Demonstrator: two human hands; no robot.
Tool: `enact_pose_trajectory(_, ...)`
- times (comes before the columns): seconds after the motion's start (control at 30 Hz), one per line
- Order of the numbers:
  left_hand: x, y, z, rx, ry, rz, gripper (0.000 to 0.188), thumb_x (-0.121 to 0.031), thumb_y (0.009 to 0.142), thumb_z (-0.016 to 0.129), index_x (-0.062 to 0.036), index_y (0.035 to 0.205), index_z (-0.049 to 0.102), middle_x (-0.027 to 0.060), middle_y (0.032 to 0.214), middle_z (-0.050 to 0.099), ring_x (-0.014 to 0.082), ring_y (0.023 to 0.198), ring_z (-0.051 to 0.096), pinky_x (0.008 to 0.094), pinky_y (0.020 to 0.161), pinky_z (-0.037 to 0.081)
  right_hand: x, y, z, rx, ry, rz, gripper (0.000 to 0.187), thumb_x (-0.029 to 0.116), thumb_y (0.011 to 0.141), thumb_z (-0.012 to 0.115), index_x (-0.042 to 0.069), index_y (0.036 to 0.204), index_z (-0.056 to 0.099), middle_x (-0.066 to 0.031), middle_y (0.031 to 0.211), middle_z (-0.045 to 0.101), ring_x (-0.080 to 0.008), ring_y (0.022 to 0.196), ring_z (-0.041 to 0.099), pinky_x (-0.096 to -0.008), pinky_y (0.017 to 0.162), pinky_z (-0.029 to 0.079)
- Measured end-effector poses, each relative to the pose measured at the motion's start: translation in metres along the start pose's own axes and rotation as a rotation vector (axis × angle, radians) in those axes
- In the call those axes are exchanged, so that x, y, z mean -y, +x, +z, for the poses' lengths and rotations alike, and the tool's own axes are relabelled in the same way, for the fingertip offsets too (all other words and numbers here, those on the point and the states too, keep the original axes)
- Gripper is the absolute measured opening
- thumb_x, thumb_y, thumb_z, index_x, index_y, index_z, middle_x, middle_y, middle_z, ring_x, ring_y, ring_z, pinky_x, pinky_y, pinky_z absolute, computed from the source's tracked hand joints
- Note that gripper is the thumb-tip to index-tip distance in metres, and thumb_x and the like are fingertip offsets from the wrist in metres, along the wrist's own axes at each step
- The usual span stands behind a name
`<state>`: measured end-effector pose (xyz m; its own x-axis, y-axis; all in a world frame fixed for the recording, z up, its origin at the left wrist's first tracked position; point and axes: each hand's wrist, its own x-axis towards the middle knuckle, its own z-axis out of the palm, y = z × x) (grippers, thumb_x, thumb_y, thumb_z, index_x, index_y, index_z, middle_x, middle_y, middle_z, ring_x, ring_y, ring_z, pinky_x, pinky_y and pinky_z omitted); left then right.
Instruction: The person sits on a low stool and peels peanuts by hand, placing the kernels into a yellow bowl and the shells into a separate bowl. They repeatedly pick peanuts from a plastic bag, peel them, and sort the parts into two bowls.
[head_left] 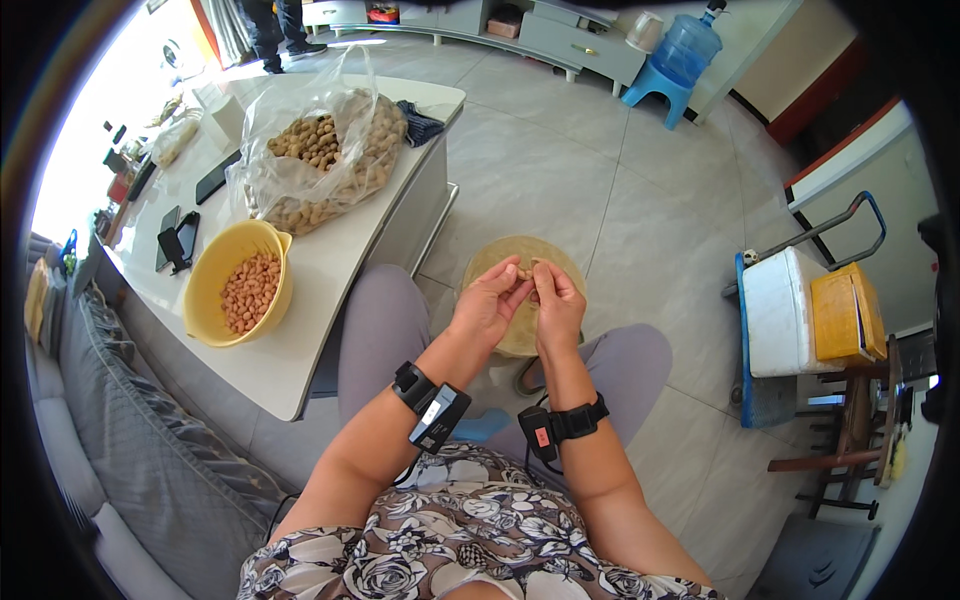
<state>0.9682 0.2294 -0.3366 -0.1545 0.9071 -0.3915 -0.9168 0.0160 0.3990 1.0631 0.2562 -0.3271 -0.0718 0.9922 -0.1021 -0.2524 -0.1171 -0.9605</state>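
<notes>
Our left hand (492,298) and right hand (558,302) meet, thumbs and forefingers closed on one small, pale nut (526,272), held at the centre of our clock. It looks like an unshelled peanut, though it is too small and covered to tell whether its shell is split.

To do this well, we should pinch along the seam with both thumbs, press lightly and twist our hands apart, since a hard squeeze could crush the kernel. Keeping our fingertips over the round, tan-yellow container (508,247) beneath them would catch bits of shell; our hands hide much of it, so we cannot tell what it holds.

At nine o'clock, a yellow bowl (200,292) stands near the edge of the white table (292,375), with a layer of pinkish kernels (250,292) in its bottom and plenty of room above. At ten o'clock, just beyond the bowl, a clear plastic bag (262,122) gapes open, bulging with brown unshelled nuts (308,143). At three o'clock, well apart from us, a white box (778,315) and a yellow box (845,310) stand side by side, their contents out of sight.
</notes>
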Motion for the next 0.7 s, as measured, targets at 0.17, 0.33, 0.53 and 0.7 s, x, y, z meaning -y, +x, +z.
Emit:
enact_pose_trajectory(0.17,-0.009,0.0,-0.008,0.013,-0.08,-0.065,0.027,-0.006,0.09,0.05,0.0055,0.114,0.049,0.0099,0.099,0.056,0.016,0.09,0.056,0.0287,0.083,0.049,0.016,-0.003,-0.005,0.234,-0.773,-0.885,0.013,0.009,0.078,0.065,0.008,0.091,0.067,-0.0058,0.093,0.065,-0.0202,0.085,0.056,-0.0288,0.071,0.048)
enact_pose_trajectory(0.33,-0.011,0.007,-0.015,0.076,-0.1,-0.137,0.018,-0.006,0.089,0.05,0.0047,0.103,0.052,0.0093,0.094,0.056,0.0158,0.088,0.056,0.028,0.08,0.049,0.024,0.0,-0.004,0.326,-0.925,-0.94,0.013,0.008,0.074,0.065,0.009,0.087,0.066,-0.0045,0.092,0.064,-0.0238,0.087,0.056,-0.0317,0.074,0.048)
enact_pose_trajectory(0.53,-0.013,0.002,-0.013,0.035,-0.082,-0.191,0.019,-0.013,0.091,0.047,0.0031,0.099,0.055,0.0097,0.092,0.058,0.0189,0.088,0.057,0.0339,0.084,0.05,0.024,0.003,-0.003,0.308,-0.981,-0.871,0.011,0.008,0.077,0.064,0.007,0.088,0.064,-0.0068,0.092,0.065,-0.0234,0.086,0.058,-0.0319,0.07,0.049)
enact_pose_trajectory(0.7,-0.019,-0.004,-0.014,0.074,-0.042,-0.233,0.028,-0.016,0.093,0.044,0.0071,0.106,0.051,0.0147,0.1,0.055,0.0244,0.097,0.057,0.0366,0.091,0.048,0.017,0.009,-0.009,0.29,-0.977,-0.725,0.013,0.009,0.078,0.063,0.006,0.09,0.063,-0.0091,0.088,0.065,-0.0243,0.078,0.061,-0.0322,0.066,0.049)
